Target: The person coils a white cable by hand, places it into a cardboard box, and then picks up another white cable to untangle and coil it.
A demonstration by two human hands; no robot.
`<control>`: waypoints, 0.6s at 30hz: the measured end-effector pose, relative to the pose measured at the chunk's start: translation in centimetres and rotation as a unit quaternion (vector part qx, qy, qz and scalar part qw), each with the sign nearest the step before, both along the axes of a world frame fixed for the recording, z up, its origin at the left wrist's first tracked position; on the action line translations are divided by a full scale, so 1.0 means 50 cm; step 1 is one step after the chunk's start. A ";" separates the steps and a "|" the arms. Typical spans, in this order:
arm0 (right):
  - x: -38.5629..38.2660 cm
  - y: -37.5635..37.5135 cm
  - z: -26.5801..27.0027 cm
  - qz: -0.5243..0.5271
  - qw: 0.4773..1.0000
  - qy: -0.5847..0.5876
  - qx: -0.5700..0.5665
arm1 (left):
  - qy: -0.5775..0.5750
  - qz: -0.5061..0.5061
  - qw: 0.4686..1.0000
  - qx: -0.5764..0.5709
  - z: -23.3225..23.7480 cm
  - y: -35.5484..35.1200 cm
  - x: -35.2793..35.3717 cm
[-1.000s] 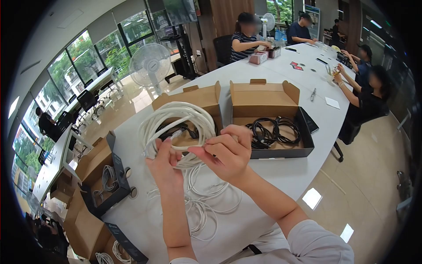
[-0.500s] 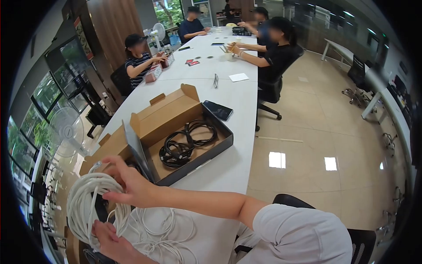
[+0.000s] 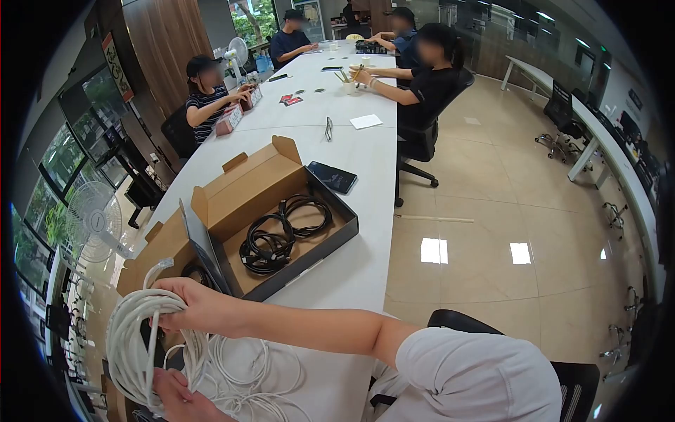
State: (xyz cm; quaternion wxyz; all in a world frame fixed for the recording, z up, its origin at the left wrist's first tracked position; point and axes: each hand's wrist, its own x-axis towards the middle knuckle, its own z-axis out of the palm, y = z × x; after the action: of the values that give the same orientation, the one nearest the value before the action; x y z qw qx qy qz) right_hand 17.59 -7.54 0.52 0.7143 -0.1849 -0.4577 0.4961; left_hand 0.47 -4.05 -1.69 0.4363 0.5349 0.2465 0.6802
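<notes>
A thick coil of white network cable (image 3: 126,344) is held up at the lower left, its end with a clear plug (image 3: 165,264) sticking up over the top. My right hand (image 3: 193,304) reaches in from the right and is closed round the coil's upper edge. Lower down, my left hand (image 3: 179,395) pinches the coil's near side, its thumb and fingers partly in view. Loose white cable (image 3: 246,373) lies in loops on the table beside my hands. Just beyond, an open cardboard box (image 3: 299,264) contains bundled black cables (image 3: 271,243).
A second open box (image 3: 165,246) stands left of the first, partly hidden by my hand. A dark phone (image 3: 332,177) lies behind the boxes on the long white table (image 3: 351,281). Farther up are glasses (image 3: 328,129), white paper (image 3: 365,122) and several seated people. A fan (image 3: 95,221) stands left.
My right hand's fingers, spread over the coil before, have closed on its upper edge. The plug end now stands higher. The whole view has shifted slightly, moving the boxes and table leftward.
</notes>
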 end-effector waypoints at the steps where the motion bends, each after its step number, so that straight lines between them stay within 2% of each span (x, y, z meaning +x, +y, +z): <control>1: -0.007 0.004 -0.003 -0.008 1.000 0.016 0.006 | -0.107 -0.054 0.986 -0.116 0.000 0.008 -0.001; 5: -0.011 -0.009 0.004 0.013 0.996 0.088 0.025 | -0.206 -0.104 0.960 -0.159 0.037 -0.010 0.017; 8: -0.007 -0.009 -0.001 0.095 0.983 0.157 0.001 | -0.230 -0.122 0.952 -0.161 0.032 0.008 0.007; 11: 0.006 -0.013 0.002 0.224 0.942 0.250 -0.018 | -0.243 -0.171 0.942 -0.158 0.032 0.020 -0.012; 14: 0.004 0.012 -0.008 0.254 0.947 0.188 0.058 | -0.239 -0.202 0.936 -0.163 0.035 0.024 -0.016; 18: 0.006 -0.005 0.001 0.173 0.972 0.152 0.038 | -0.240 -0.202 0.931 -0.187 0.040 0.016 0.003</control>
State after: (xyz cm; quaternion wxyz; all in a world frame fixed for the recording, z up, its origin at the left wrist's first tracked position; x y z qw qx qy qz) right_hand 17.88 -7.77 0.56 0.6855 0.0021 -0.3873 0.6165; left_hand 0.61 -3.22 0.30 0.7024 0.3031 0.1439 0.6277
